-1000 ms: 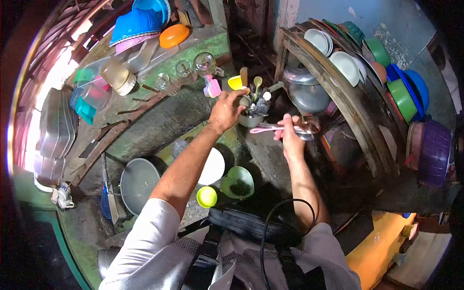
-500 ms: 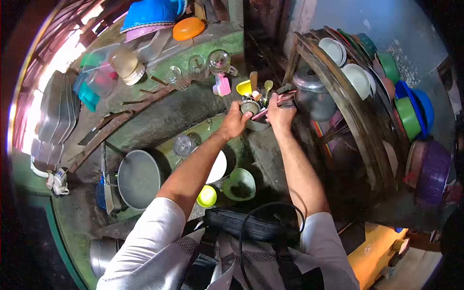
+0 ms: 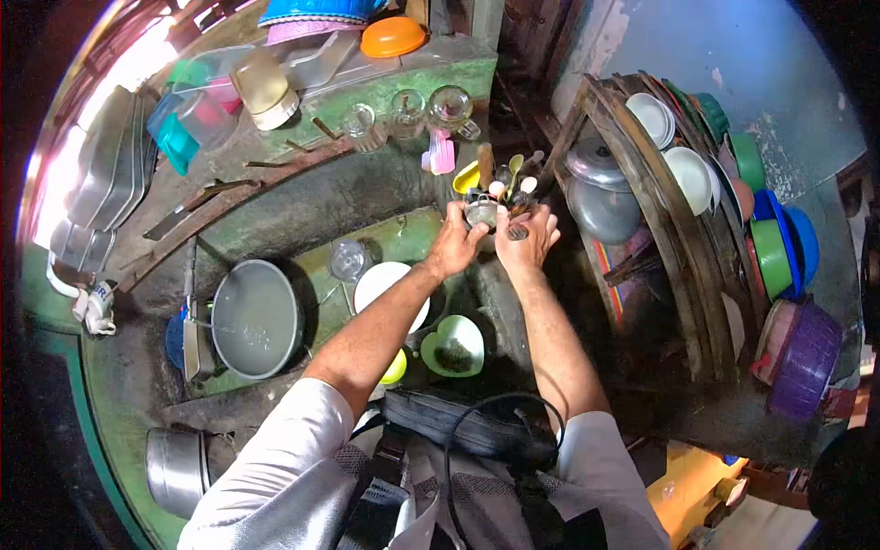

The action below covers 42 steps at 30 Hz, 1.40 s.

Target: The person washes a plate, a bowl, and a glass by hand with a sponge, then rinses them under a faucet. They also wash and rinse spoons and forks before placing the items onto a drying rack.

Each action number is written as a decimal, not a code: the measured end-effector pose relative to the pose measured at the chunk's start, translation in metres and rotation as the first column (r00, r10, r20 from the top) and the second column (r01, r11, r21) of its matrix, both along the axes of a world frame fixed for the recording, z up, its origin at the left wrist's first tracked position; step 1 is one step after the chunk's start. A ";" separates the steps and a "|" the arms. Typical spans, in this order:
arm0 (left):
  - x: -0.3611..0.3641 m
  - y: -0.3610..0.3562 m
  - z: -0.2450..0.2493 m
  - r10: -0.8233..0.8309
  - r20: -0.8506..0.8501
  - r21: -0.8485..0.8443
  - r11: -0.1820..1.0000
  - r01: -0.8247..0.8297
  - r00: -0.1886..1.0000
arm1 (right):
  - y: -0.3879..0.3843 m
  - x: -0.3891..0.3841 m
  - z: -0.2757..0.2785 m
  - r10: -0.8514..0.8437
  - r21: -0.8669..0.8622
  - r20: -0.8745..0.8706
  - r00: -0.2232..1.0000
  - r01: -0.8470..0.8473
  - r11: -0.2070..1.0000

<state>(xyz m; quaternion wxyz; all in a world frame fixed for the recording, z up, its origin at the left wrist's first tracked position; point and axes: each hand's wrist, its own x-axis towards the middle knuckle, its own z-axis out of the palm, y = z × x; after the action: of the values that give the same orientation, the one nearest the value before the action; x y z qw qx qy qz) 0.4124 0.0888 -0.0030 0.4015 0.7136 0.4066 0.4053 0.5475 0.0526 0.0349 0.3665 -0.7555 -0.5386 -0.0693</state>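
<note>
My left hand (image 3: 451, 243) is closed on a small round strainer (image 3: 480, 214), its metal rim and mesh-like bowl facing up. Close beside it, my right hand (image 3: 529, 246) is curled round something dark and ribbed (image 3: 518, 232), which I cannot make out. Just beyond both hands stands a cluster of kitchen utensils. It includes a wooden spatula (image 3: 485, 167), a yellow-green spoon (image 3: 516, 165), a white spoon (image 3: 528, 185) and a yellow scoop (image 3: 467, 178). My hands mostly hide the container under them. A pink plastic item (image 3: 441, 153) hangs behind, left of the utensils.
On the left, a grey basin (image 3: 258, 316) holds water. Nearby are a white plate (image 3: 390, 291), a heart-shaped green dish (image 3: 453, 346) and a glass (image 3: 349, 261). Glass mugs (image 3: 450, 107) line the ledge. A wooden rack (image 3: 646, 183) with plates and a lidded pot (image 3: 602, 197) stand right.
My right hand has lowered and turned, and the pink-handled utensils at its fingers no longer show. The strainer stays in my left hand. The whole view has shifted slightly.
</note>
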 end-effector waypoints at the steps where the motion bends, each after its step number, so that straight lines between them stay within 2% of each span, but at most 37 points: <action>1: -0.001 0.000 0.003 -0.002 0.017 -0.033 0.999 0.002 1.000 | -0.005 0.002 0.003 0.043 -0.069 -0.002 0.999 -0.043 0.997; 2: 0.000 -0.001 0.006 0.000 0.021 -0.028 1.000 0.000 1.000 | -0.007 0.005 0.008 0.089 -0.132 -0.004 0.996 -0.088 0.987; 4: 0.002 -0.009 0.012 0.157 -0.061 0.238 0.961 -0.139 0.986 | -0.009 0.012 0.013 0.115 -0.232 -0.027 0.993 -0.118 0.966; 5: 0.001 -0.017 0.034 0.255 -0.117 0.379 0.905 -0.195 0.960 | -0.009 0.014 0.015 0.086 -0.139 -0.019 0.996 -0.088 0.986; 6: 0.001 -0.022 0.052 0.270 -0.132 0.470 0.864 -0.180 0.954 | -0.008 0.018 0.014 0.072 -0.205 -0.004 0.997 -0.072 0.976; 8: 0.009 -0.031 0.093 0.071 -0.199 0.554 0.831 0.053 0.977 | -0.009 0.017 0.017 0.097 -0.251 -0.012 0.995 -0.097 0.963; 11: 0.027 -0.033 0.101 -0.017 -0.422 0.522 0.813 0.258 0.906 | -0.010 0.021 0.008 0.195 -0.310 0.196 0.961 -0.128 0.942; 12: 0.031 -0.032 0.100 0.010 -0.446 0.540 0.800 0.260 0.895 | -0.008 0.025 0.009 0.238 -0.448 0.150 0.960 -0.148 0.882; 16: 0.033 -0.023 0.091 0.076 -0.422 0.569 0.798 0.199 0.903 | -0.016 0.032 0.021 0.345 -0.493 0.154 0.926 -0.230 0.839; 17: 0.033 -0.021 0.088 0.111 -0.422 0.561 0.811 0.163 0.900 | -0.015 0.045 0.030 0.416 -0.531 -0.006 0.909 -0.356 0.769; 18: 0.034 -0.020 0.086 0.115 -0.418 0.564 0.810 0.158 0.901 | -0.002 0.066 0.032 0.544 -0.502 -0.108 0.832 -0.518 0.692; 20: 0.035 -0.022 0.083 0.124 -0.436 0.599 0.779 0.185 0.891 | 0.006 0.088 0.064 0.452 -0.411 -0.392 0.801 -0.592 0.693; 22: 0.038 -0.028 0.081 0.101 -0.449 0.577 0.792 0.202 0.888 | 0.026 0.074 0.081 0.417 0.041 -0.502 0.757 -0.461 0.886; 23: 0.039 -0.033 0.081 0.066 -0.502 0.524 0.816 0.242 0.862 | 0.041 0.068 0.080 0.529 0.124 -0.258 0.808 -0.516 0.848; 24: 0.039 -0.035 0.084 0.037 -0.548 0.475 0.836 0.275 0.835 | 0.055 0.062 0.081 0.594 0.190 0.015 0.804 -0.586 0.788; 25: 0.039 -0.034 0.080 0.039 -0.538 0.475 0.839 0.265 0.842 | 0.062 0.059 0.078 0.602 0.036 -0.091 0.793 -0.601 0.798; 26: 0.038 -0.035 0.077 0.047 -0.539 0.476 0.841 0.257 0.841 | 0.068 0.056 0.073 0.618 -0.066 -0.076 0.783 -0.622 0.780; 28: 0.033 -0.034 0.072 0.043 -0.545 0.459 0.851 0.255 0.838 | 0.070 0.054 0.068 0.594 -0.065 -0.084 0.800 -0.600 0.798; 30: 0.032 -0.033 0.065 0.112 -0.585 0.501 0.828 0.250 0.804 | 0.061 0.051 0.070 0.511 0.111 -0.054 0.858 -0.503 0.857; 32: 0.027 -0.035 0.066 0.121 -0.603 0.469 0.853 0.228 0.788 | 0.062 0.054 0.057 0.434 0.201 0.068 0.898 -0.439 0.876; 33: 0.023 -0.036 0.067 0.123 -0.602 0.464 0.858 0.220 0.789 | 0.068 0.067 0.044 0.553 0.034 0.178 0.814 -0.566 0.824; 34: 0.018 -0.035 0.069 0.065 -0.604 0.435 0.862 0.260 0.795 | 0.061 0.066 0.043 0.557 0.030 0.178 0.811 -0.570 0.821; 36: 0.012 -0.032 0.070 0.020 -0.601 0.408 0.867 0.286 0.799 | 0.046 0.061 0.046 0.507 -0.109 0.463 0.727 -0.521 0.847; 37: 0.009 -0.033 0.066 -0.020 -0.557 0.430 0.848 0.309 0.830 | 0.057 0.077 0.029 0.620 -0.201 0.256 0.742 -0.587 0.785; 38: 0.004 -0.035 0.063 -0.059 -0.516 0.449 0.831 0.328 0.855 | 0.060 0.079 0.030 0.608 -0.164 -0.060 0.792 -0.608 0.777; 39: 0.003 -0.039 0.065 -0.064 -0.502 0.439 0.840 0.318 0.863 | 0.064 0.079 0.031 0.562 -0.031 -0.082 0.823 -0.566 0.824; 40: -0.002 -0.043 0.064 -0.030 -0.494 0.480 0.824 0.301 0.869 | 0.066 0.080 0.023 0.434 -0.012 -0.332 0.838 -0.464 0.886; 41: -0.009 -0.050 0.067 -0.035 -0.481 0.469 0.834 0.291 0.876 | 0.069 0.087 0.016 0.421 -0.172 -0.064 0.905 -0.425 0.889; 42: -0.016 -0.057 0.069 -0.047 -0.464 0.461 0.840 0.286 0.885 | 0.063 0.077 0.022 0.425 -0.202 -0.156 0.891 -0.450 0.870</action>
<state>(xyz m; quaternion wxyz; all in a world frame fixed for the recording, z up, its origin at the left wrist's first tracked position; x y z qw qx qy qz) 0.3960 0.0314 0.0657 0.1287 0.9002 0.2962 0.2922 0.6240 0.1154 0.0565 0.3097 -0.6538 -0.6800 0.1193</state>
